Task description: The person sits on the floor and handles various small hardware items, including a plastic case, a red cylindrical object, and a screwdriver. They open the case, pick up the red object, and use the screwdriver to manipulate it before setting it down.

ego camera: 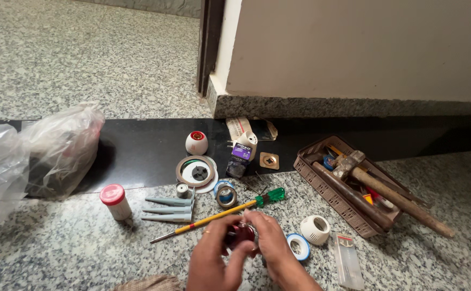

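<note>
On the granite floor, both hands, left hand point(211, 258) and right hand point(272, 245), grip closed around a small dark red part point(241, 235), beside the untouched screwdriver point(219, 214).

Both hands enter from the lower edge of the view and meet just below the yellow-shafted screwdriver point(219, 215), which serves as reference. Left hand point(211, 261): palm turned inward, fingers curled, thumb raised toward the right hand; a ring shows on one finger. Right hand point(273, 245): back facing up, fingers point(254, 220) bent down and pinched together with the left, touching it. Right forearm runs off toward the lower right.
</note>
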